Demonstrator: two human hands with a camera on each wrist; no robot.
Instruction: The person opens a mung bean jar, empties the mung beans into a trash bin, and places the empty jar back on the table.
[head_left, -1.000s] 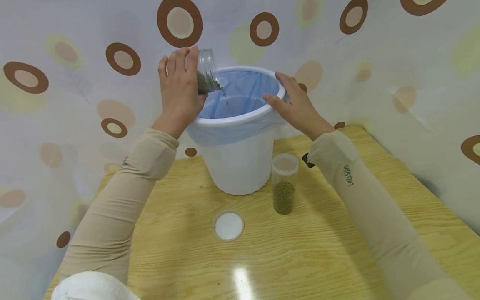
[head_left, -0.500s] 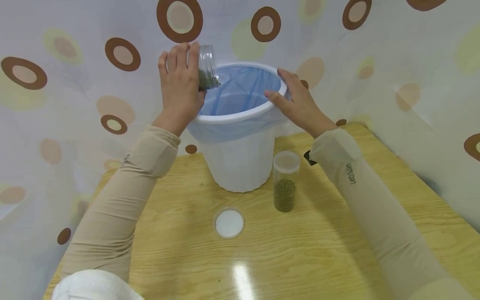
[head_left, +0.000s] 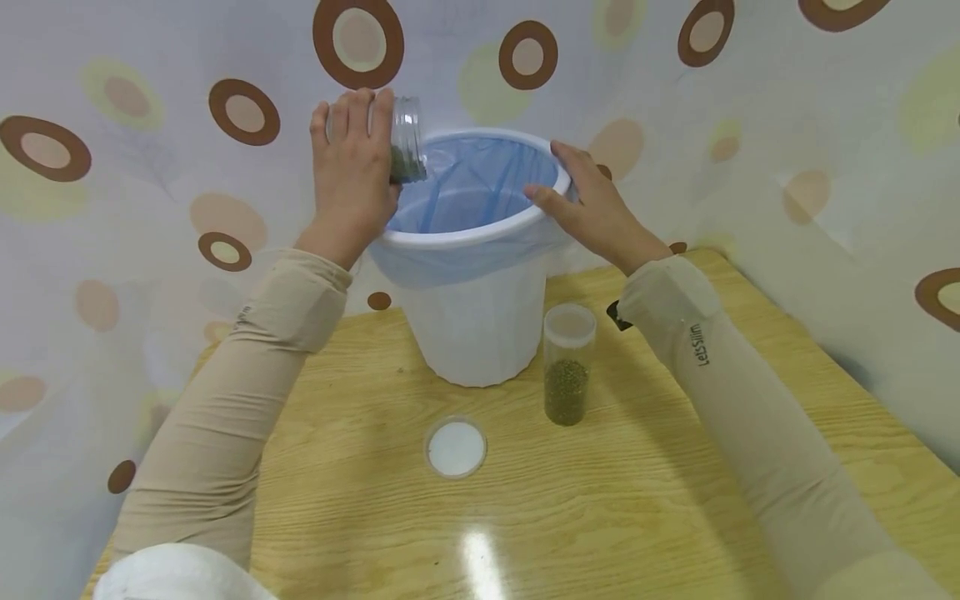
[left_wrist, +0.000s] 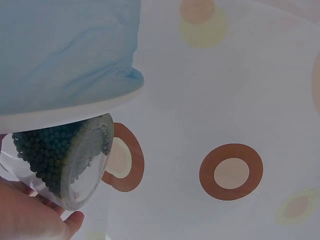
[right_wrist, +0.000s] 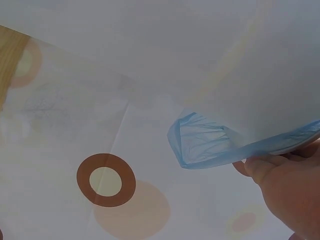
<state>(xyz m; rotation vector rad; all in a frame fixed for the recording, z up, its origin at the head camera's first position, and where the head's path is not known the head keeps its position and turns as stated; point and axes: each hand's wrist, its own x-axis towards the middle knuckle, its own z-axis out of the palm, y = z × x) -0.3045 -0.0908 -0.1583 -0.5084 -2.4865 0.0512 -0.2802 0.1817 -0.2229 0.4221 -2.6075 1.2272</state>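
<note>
One tipped jar (head_left: 407, 142) near rim (head_left: 450, 240), bin (head_left: 480, 325) wide open

Head view: bright, diffuse illumination; a white glare streak marks the near part of the counter (head_left: 600, 517) — soft shadow falls beside the right sleeve (head_left: 757, 442). Wrist views: dimmer, greyish, low-contrast — fine detail soft.

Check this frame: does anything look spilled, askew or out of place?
Nothing clearly stands out. The jar is tilted toward the bin, but the left hand holds it. A dark speck on the near part of the table is too small to identify.
</note>
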